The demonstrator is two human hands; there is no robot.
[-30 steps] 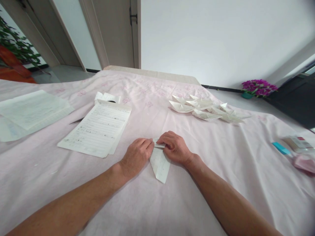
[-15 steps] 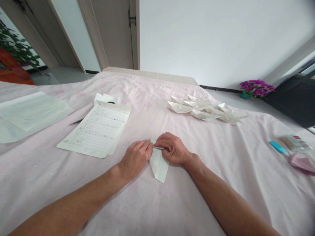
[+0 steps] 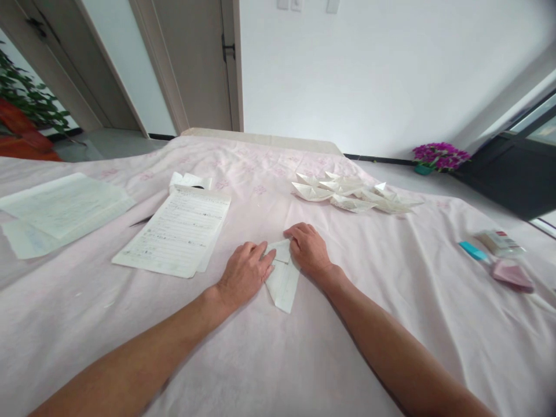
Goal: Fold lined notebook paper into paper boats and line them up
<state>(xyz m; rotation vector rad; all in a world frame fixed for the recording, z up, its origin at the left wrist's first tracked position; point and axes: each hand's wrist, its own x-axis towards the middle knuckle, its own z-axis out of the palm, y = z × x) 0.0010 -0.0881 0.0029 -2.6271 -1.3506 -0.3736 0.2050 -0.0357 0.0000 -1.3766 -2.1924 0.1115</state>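
A small folded sheet of paper (image 3: 284,286) lies on the pink cloth in front of me, its top part turned down in a flap and its lower end narrowing. My left hand (image 3: 247,266) rests at its left edge, fingers apart and the tips pressing on the flap. At the upper right edge of the paper is my right hand (image 3: 309,248), fingers bent and close together against the flap; its thumb is mostly hidden. Beyond my right hand stand several folded paper boats (image 3: 347,188) in a cluster.
Written sheets (image 3: 174,231) lie to the left, over dark scissors (image 3: 141,221) that are partly covered. More paper (image 3: 65,202) is at the far left. A blue object (image 3: 473,251), a clear-wrapped pack (image 3: 499,242) and a pink item (image 3: 512,274) sit to the right on the cloth (image 3: 269,365).
The top of the paper now shows as a flattened flap. My hands have moved apart, the right one to the paper's right edge. The view has shifted slightly.
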